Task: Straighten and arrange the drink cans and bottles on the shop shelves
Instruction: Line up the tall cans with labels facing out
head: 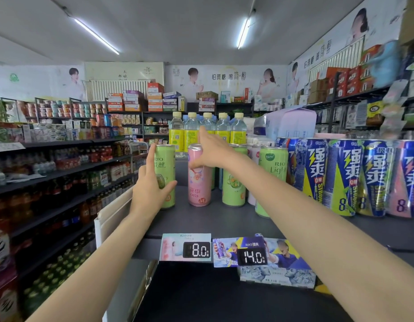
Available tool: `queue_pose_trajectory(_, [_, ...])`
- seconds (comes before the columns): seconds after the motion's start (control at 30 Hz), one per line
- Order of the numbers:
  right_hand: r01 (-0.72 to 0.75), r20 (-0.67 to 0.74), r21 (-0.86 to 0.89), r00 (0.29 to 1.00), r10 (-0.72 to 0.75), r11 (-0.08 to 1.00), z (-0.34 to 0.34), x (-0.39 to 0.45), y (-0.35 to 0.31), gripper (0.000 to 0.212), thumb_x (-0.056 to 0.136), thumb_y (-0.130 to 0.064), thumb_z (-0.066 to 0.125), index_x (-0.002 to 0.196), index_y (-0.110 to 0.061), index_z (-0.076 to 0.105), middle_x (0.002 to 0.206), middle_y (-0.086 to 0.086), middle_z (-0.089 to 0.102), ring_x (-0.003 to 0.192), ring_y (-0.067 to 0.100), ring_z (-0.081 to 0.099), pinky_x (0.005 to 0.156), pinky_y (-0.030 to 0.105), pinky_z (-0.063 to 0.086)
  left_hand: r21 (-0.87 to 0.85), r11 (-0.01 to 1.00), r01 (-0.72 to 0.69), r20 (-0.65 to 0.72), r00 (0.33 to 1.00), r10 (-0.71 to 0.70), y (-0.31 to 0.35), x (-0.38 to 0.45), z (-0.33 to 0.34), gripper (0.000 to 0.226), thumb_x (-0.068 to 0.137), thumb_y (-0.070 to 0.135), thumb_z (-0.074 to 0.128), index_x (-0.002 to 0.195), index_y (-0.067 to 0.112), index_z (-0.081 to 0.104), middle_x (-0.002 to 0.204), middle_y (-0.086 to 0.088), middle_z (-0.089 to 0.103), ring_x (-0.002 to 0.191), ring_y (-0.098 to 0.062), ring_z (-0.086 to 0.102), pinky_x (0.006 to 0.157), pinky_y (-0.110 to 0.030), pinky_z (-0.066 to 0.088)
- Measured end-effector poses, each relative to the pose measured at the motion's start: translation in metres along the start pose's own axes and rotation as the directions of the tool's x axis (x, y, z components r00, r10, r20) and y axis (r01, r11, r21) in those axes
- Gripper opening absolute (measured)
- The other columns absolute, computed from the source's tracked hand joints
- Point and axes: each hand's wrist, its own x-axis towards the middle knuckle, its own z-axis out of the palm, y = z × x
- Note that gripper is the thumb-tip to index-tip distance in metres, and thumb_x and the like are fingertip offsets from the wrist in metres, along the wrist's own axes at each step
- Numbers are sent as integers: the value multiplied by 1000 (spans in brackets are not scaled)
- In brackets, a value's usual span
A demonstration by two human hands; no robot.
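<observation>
Shop shelving fills the background, and a dark shelf top carries the drinks being handled. Five clear bottles with cream caps and yellow labels stand in a row just beyond the hands. Four tall blue cans marked with an 8 crowd together to the right of the right hand. Three slim green cans show plainly: one green can in the left hand, a second under the right forearm, a third reading "Light" beside the blue ones. One pink can stands upright between the hands, its printing upside down. Two price tags hang at the shelf's near edge.

The left hand grips the green can, thumb across its front, fingers curled behind. The right hand pinches the pink can's top rim, thumb on the near side, index finger stretched upward.
</observation>
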Motion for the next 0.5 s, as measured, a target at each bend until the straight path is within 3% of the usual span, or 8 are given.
queue_pose_trajectory(0.1, [24, 40, 2, 999, -25, 1000, -11, -11, -2, 79, 73, -25, 78, 138, -17, 34, 133, 10, 44, 116, 27, 46, 80, 32, 43, 47, 999, 8, -3, 1000, -8, 0, 0, -1, 98, 80, 18, 71, 148, 29, 1, 130, -21, 42, 114, -36, 46, 91, -38, 37])
queue_pose_trajectory(0.17, [15, -6, 31, 1000, -15, 999, -13, -21, 2, 67, 72, -26, 77, 131, -19, 45, 131, 9, 43, 116, 25, 45, 80, 33, 45, 126, 991, -34, -84, 995, 44, 5, -3, -5, 85, 83, 21, 68, 149, 21, 14, 138, -23, 34, 125, -38, 35, 102, -45, 31])
queue_pose_trajectory(0.23, [-20, -160, 139, 986, 43, 990, -15, -32, 7, 59, 71, -25, 78, 122, -19, 48, 121, 7, 43, 104, 21, 47, 71, 28, 40, 142, 982, -127, -207, 966, 155, 17, -7, -9, 58, 88, 19, 62, 139, 6, 37, 131, -23, 39, 120, -38, 40, 98, -43, 35])
queue_pose_trajectory(0.3, [-5, -356, 298, 927, 116, 955, -20, -40, 9, 56, 70, -20, 77, 116, -18, 44, 112, 4, 37, 95, 17, 47, 70, 24, 42, -49, 997, -64, -204, 977, 53, 37, -7, -10, 33, 94, 22, 52, 116, -2, 54, 107, -18, 54, 99, -35, 56, 82, -37, 43])
queue_pose_trajectory(0.33, [24, -436, 376, 887, 154, 926, -25, -43, 8, 55, 70, -18, 77, 112, -18, 42, 110, 4, 35, 93, 15, 47, 71, 25, 46, -282, 954, 104, -65, 990, -128, 49, -4, -11, 37, 97, 30, 45, 110, -3, 56, 97, -15, 59, 89, -32, 60, 74, -34, 46])
queue_pose_trajectory(0.37, [57, -489, 440, 852, 186, 896, -29, -46, 7, 53, 70, -18, 77, 107, -19, 39, 109, 4, 35, 92, 14, 47, 72, 25, 47, -535, 779, 328, 174, 945, -278, 64, 1, -11, 46, 98, 39, 39, 109, -3, 54, 94, -15, 61, 85, -29, 63, 71, -31, 50])
queue_pose_trajectory(0.43, [85, -493, 503, 846, 205, 860, -34, -52, 3, 52, 70, -20, 77, 102, -20, 36, 108, 4, 37, 90, 12, 45, 71, 23, 46, -724, 319, 612, 553, 791, -262, 80, 12, -9, 54, 97, 49, 35, 113, 0, 49, 106, -18, 61, 93, -28, 64, 77, -31, 52])
queue_pose_trajectory(0.5, [62, -400, 428, 907, 128, 902, -32, -57, 5, 49, 72, -24, 77, 101, -19, 37, 107, 3, 40, 90, 11, 44, 68, 19, 41, -761, 124, 637, 608, 766, -208, 90, 24, -5, 42, 97, 40, 42, 111, 1, 49, 113, -23, 58, 100, -30, 62, 79, -37, 53])
